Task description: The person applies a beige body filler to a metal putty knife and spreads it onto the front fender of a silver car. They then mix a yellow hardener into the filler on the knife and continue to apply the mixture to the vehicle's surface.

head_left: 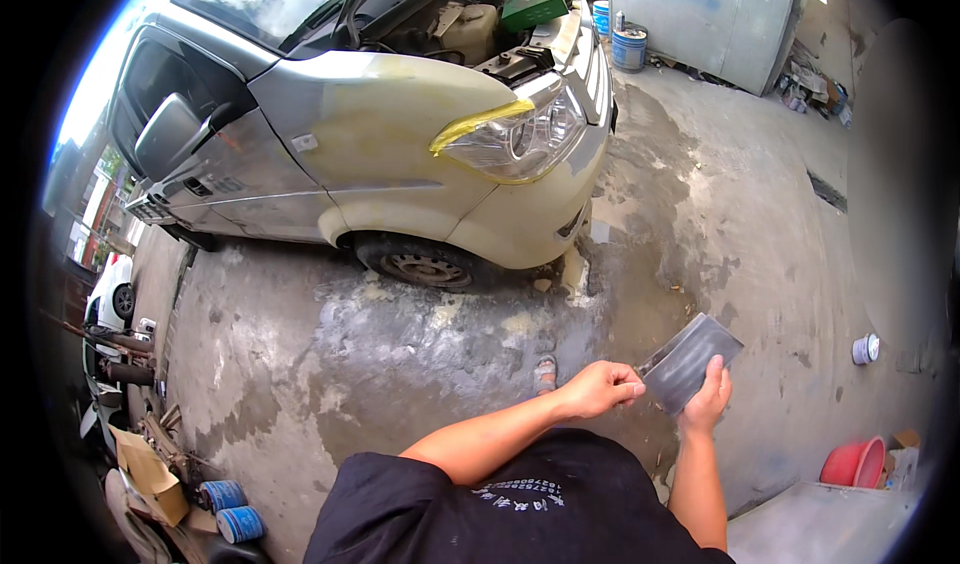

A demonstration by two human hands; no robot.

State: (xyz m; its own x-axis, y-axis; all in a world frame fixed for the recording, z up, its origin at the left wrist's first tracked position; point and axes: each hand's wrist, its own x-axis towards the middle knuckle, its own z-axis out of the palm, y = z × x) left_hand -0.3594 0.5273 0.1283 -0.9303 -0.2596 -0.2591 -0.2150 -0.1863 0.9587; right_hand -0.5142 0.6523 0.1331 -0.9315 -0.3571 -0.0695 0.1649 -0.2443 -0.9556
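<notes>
My right hand [708, 399] grips a dark grey rectangular sheet [692, 364] that looks like folded sandpaper. Its thumb lies on the face and the other fingers are behind. A second layer shows along the sheet's upper left edge. At the lower left corner of the sheet, my left hand [603, 389] is closed with its fingers curled. Whether it pinches that corner or something small is hidden. Beyond my hands stands a van with a bare, sanded-looking front fender [400, 114]. Yellow masking tape [482, 124] runs along the top of its headlight [530, 139].
The hood is up, with a green box [533, 7] over the engine bay. Blue cans [628, 49] stand by a metal cabinet [700, 14]. A white can [866, 349] and a red basin [853, 462] are at the right. Lower left are a cardboard box [150, 476] and blue cans [240, 524].
</notes>
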